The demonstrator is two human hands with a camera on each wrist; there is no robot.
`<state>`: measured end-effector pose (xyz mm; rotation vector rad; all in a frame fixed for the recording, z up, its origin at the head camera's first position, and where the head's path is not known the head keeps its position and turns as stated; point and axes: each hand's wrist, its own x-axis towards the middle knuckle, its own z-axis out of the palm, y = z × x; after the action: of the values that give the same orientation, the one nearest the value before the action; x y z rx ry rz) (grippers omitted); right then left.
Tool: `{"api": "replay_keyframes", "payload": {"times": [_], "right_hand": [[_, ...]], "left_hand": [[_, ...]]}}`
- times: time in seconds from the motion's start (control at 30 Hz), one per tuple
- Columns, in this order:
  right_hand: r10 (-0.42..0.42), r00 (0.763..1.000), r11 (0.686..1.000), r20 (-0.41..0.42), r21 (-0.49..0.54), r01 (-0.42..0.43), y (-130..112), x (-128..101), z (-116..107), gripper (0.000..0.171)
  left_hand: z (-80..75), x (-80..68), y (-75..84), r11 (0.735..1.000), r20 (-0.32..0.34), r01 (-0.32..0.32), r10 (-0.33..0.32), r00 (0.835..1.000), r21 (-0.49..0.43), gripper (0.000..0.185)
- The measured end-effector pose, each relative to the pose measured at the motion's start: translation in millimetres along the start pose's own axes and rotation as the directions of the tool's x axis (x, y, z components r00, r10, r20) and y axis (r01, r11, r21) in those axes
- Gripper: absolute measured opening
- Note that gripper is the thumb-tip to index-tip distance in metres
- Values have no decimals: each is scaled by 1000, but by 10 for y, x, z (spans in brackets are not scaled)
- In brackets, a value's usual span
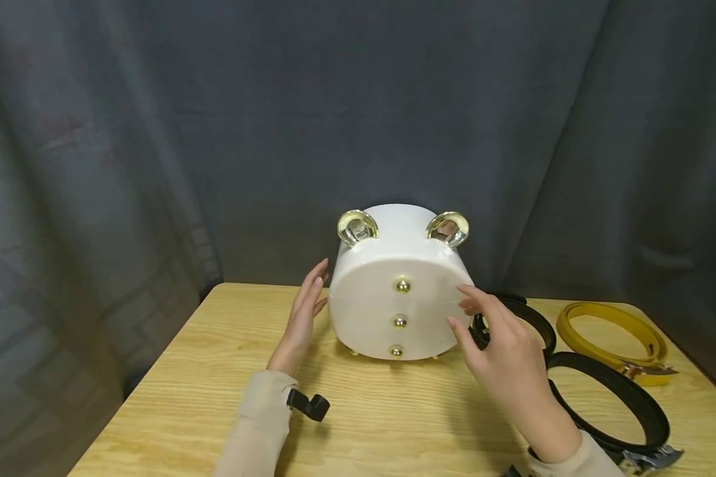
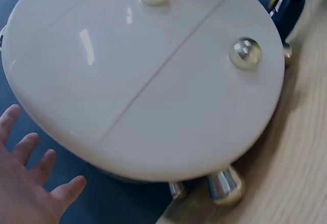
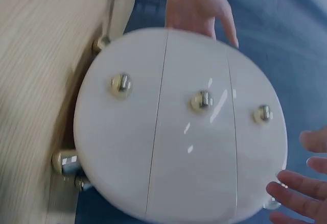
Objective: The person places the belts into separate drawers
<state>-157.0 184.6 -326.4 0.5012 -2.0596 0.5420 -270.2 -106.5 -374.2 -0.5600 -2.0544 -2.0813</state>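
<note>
A round white box [image 1: 370, 311] stands at the back of a wooden table [image 1: 394, 424], its flat front facing me. That front is split into three panels, each with a gold knob [image 1: 402, 285]. Two gold ring handles [image 1: 357, 227] sit on top, and short gold feet [image 2: 224, 184] hold it off the table. My left hand [image 1: 307, 305] is flat with straight fingers just beside the box's left side, a small gap between them in the left wrist view [image 2: 30, 183]. My right hand [image 1: 501, 351] hovers at the front's right rim, fingers loosely bent, fingertips [image 3: 294, 193] at the edge, holding nothing.
A black belt [image 1: 626, 397] lies looped on the table to the right of my right hand, with another dark coil [image 1: 534, 318] behind it. A yellow belt [image 1: 614, 331] is coiled at the far right. A grey curtain [image 1: 155, 132] hangs close behind the table.
</note>
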Motion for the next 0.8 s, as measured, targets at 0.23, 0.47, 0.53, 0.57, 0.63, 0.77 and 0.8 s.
{"api": "replay_keyframes", "payload": {"times": [0.23, 0.47, 0.53, 0.57, 0.63, 0.77, 0.8], "right_hand": [[-7, 1000, 998, 23, 66, 6, -86, 85, 71, 55], [41, 998, 986, 46, 158, -47, -83, 179, 184, 48], [64, 997, 975, 51, 208, -74, -79, 215, 239, 46], [78, 995, 969, 55, 231, -89, -80, 232, 268, 45], [103, 992, 954, 66, 277, -118, -86, 267, 323, 42], [142, 986, 926, 92, 340, -165, -114, 317, 410, 37], [149, 984, 919, 98, 355, -175, -123, 327, 429, 36]], "left_hand": [[168, 5, 65, 996, 9, 54, -53, 999, -72, 48], [281, -3, 118, 992, 40, 58, -53, 998, -114, 48], [292, -6, 113, 990, 35, 67, -63, 997, -121, 48], [291, -12, 113, 990, 32, 72, -69, 997, -122, 48], [281, -27, 115, 989, 30, 83, -80, 996, -120, 48], [239, -44, 126, 990, 33, 90, -87, 996, -111, 49], [225, -42, 130, 990, 34, 90, -86, 996, -110, 49]]}}
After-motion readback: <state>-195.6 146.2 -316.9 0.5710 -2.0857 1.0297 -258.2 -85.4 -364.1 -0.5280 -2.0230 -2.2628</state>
